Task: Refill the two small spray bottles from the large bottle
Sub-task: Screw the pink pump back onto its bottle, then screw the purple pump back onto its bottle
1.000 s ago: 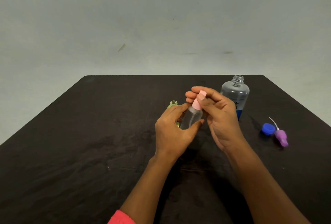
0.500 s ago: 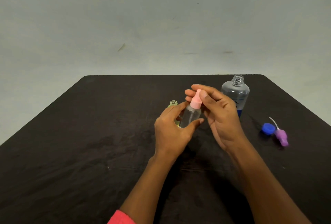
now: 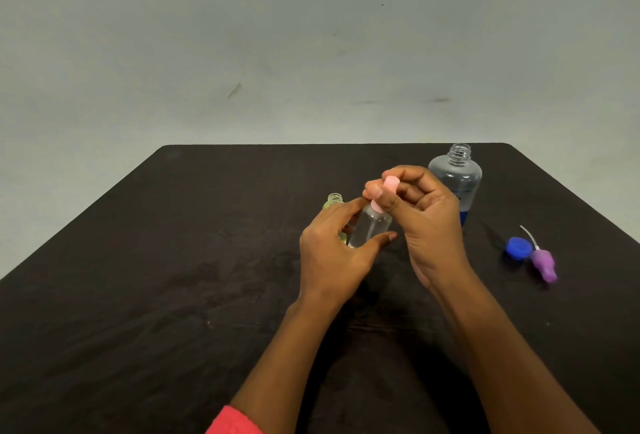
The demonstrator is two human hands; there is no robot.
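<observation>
**Both hands on the clear spray bottle**

You hold the small clear spray bottle [image 3: 372, 227] between your two hands over the dark table [image 3: 173, 260]. It tilts so that its top leans to the right. Your left hand [image 3: 332, 253] grips the body, with the thumb lying across the near side low down and the fingers curled round the far side. The base is hidden behind that palm, so you cannot tell whether it rests on the table. Your right hand [image 3: 429, 225] pinches the pink spray cap [image 3: 389, 185] at the top of the bottle, with thumb and fingertips closed round it (the cap sits on the neck, but how tightly cannot be told).

Just behind your left fingertips stands the yellow-green small bottle [image 3: 334, 199], upright, its threaded neck open and its lower part hidden by your hand. Beyond your right knuckles stands the large bottle [image 3: 457, 173], upright and clear, with its neck open and blue showing low on it. Your right hand covers its lower left side.

Well to the right of your right wrist lie the blue cap [image 3: 518, 247] and the purple spray head [image 3: 544, 263], just beside each other, with the head's thin white tube pointing away from you. A red sleeve [image 3: 232, 421] shows on your left forearm.
</observation>
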